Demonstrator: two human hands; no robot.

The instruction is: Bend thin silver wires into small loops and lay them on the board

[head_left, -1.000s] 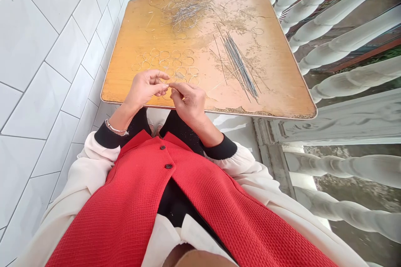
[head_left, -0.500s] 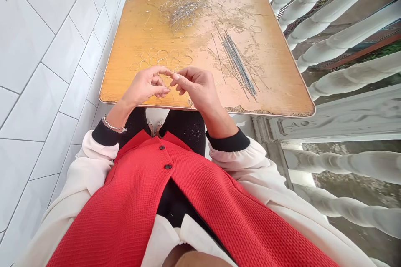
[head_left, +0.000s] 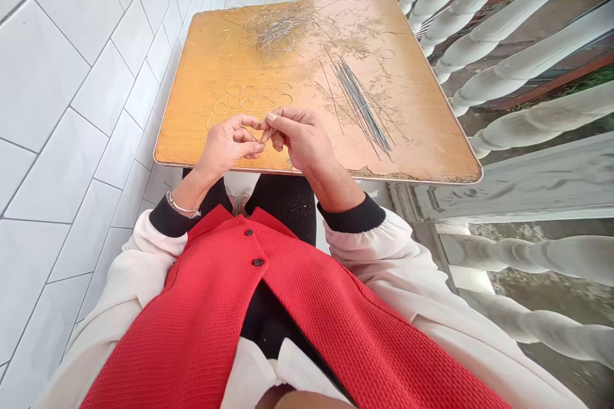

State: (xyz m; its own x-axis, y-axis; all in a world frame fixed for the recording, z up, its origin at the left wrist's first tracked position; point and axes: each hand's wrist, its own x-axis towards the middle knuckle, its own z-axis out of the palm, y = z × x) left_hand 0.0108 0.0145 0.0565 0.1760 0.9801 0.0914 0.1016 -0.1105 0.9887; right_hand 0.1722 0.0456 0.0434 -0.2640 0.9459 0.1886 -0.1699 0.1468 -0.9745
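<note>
- Left hand (head_left: 225, 144): thumb and forefinger curve forward, a gap between their tips; cannot tell whether the other fingers pinch anything.
- Right hand (head_left: 304, 137): thumb and forefinger tips close together, meeting my left forefinger; anything between them is too fine to make out, so cannot tell if I pinch wire.
- Wire rings (head_left: 248, 98): flat on the table (head_left: 192, 64), just beyond my fingertips, some touching.
- Straight wires (head_left: 363, 105): bundled slantwise, right of my grip and slightly farther out.
- Wire tangle (head_left: 279, 34): heaped well beyond the rings.
</note>
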